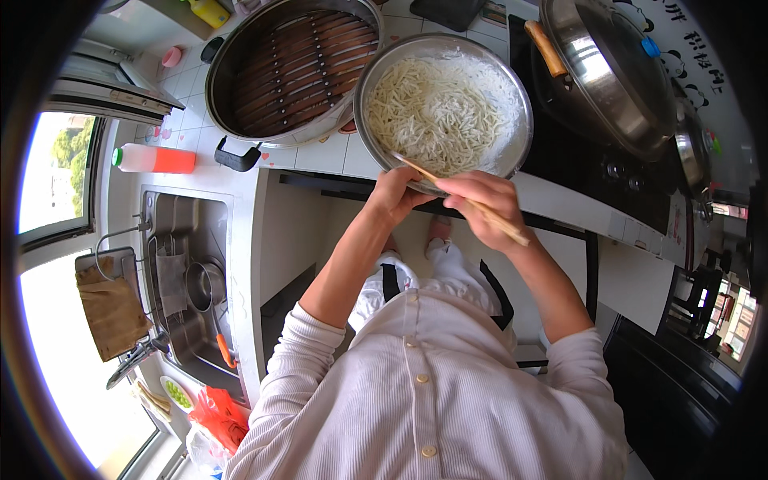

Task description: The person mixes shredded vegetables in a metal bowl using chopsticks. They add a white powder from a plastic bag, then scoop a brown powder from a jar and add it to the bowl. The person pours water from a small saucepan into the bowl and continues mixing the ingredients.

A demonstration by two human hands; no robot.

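A large stainless steel bowl [523,123] holds pale shredded strips coated with white flour [444,111]. At its near rim, my left hand [396,191] has its fingers at the bowl's edge and close to the chopsticks' thin ends; their exact hold is partly hidden. My right hand [486,207] grips a pair of wooden chopsticks [504,225], which slant from the lower right towards the bowl's near rim. Left of the bowl stands a round metal steamer [219,90] with a brown slatted rack [300,66] inside.
To the right, a lidded wok [618,78] with a wooden handle sits on a black stove [606,180]. A sink [210,354] at the left contains a small pan [204,285]. A bottle of red liquid [174,161] lies behind it. The steamer's black handle [238,157] sticks out towards me.
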